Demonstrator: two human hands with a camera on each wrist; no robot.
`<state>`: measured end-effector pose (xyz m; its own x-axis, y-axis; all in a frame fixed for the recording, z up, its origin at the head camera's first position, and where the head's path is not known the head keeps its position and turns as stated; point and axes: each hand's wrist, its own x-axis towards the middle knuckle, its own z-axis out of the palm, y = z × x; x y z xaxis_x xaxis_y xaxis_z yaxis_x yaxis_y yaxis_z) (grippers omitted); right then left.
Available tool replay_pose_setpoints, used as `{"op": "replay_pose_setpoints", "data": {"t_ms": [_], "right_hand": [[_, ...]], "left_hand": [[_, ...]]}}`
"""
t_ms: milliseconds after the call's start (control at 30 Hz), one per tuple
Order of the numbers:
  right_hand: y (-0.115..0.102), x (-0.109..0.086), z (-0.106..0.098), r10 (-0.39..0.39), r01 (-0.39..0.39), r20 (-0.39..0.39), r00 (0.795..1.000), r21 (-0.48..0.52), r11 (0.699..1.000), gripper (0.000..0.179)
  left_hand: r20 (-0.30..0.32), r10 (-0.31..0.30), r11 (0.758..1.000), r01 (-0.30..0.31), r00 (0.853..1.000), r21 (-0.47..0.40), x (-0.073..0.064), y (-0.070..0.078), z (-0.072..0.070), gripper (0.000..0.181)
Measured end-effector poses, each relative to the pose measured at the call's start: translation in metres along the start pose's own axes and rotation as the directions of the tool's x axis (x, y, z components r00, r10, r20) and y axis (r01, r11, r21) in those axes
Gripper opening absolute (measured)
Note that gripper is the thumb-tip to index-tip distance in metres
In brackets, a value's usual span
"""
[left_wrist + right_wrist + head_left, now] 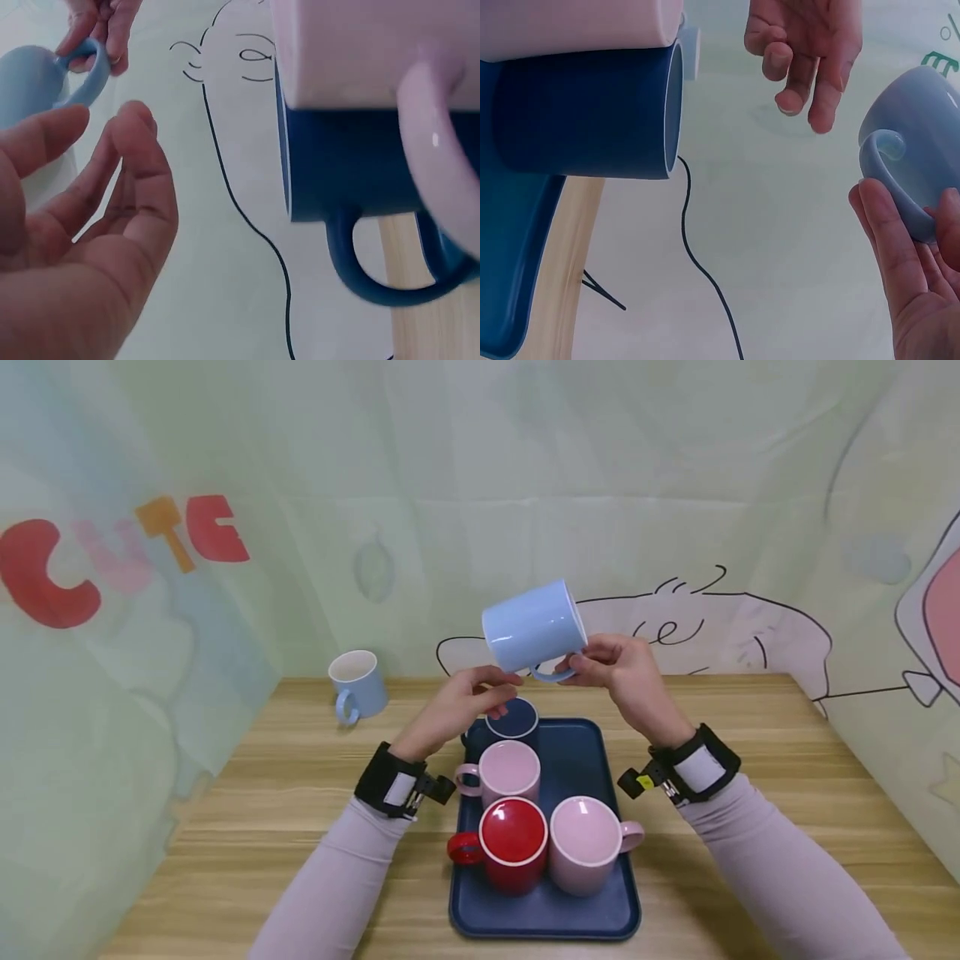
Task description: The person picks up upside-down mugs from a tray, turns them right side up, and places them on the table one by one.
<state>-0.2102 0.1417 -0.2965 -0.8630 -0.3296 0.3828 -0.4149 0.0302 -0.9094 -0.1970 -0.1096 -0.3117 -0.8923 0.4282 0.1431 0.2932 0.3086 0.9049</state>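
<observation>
The work area is enclosed at the rear and on both sides by a pale green printed fabric backdrop (480, 460), softly wrinkled, with a horizontal crease across the rear panel and a blue-tinted zone at left. The left panel carries a red letter C (52, 610), a faint pink letter U (120, 568), an orange letter T (161, 518) and a red letter E (198, 531); a black-outlined pale cartoon figure (690, 635) spans the lower rear, with an outlined bow (922, 687) and a pale star (948, 789) at right. The light wood-grain tabletop (277, 810) meets the rear panel under soft, diffuse illumination.
</observation>
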Motion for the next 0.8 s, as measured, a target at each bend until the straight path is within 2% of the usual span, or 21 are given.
{"op": "replay_pose_setpoints", "data": {"t_ms": [133,267,533,800], "right_hand": [[-0.001,0.0,0.003,-0.003,0.003,-0.006,1.0,0.005,1.0,0.025],[-0.002,-0.001,0.006,-0.014,0.014,-0.012,1.0,0.013,1.0,0.025],[-0.002,0.0,0.013,-0.021,0.021,-0.003,1.0,0.004,1.0,0.028],[-0.002,0.0,0.017,-0.038,0.037,0.005,0.999,0.071,0.997,0.027]], "left_hand": [[-0.019,0.007,0.999,-0.008,1.0,-0.037,0.002,-0.002,0.004,0.034],[-0.04,0.016,0.993,-0.02,0.999,-0.116,0.0,-0.001,0.009,0.039],[-0.105,0.034,0.96,-0.062,0.994,-0.272,0.001,-0.003,0.016,0.039],[-0.158,0.022,0.934,-0.076,0.987,-0.349,0.003,-0.003,0.021,0.036]]}}
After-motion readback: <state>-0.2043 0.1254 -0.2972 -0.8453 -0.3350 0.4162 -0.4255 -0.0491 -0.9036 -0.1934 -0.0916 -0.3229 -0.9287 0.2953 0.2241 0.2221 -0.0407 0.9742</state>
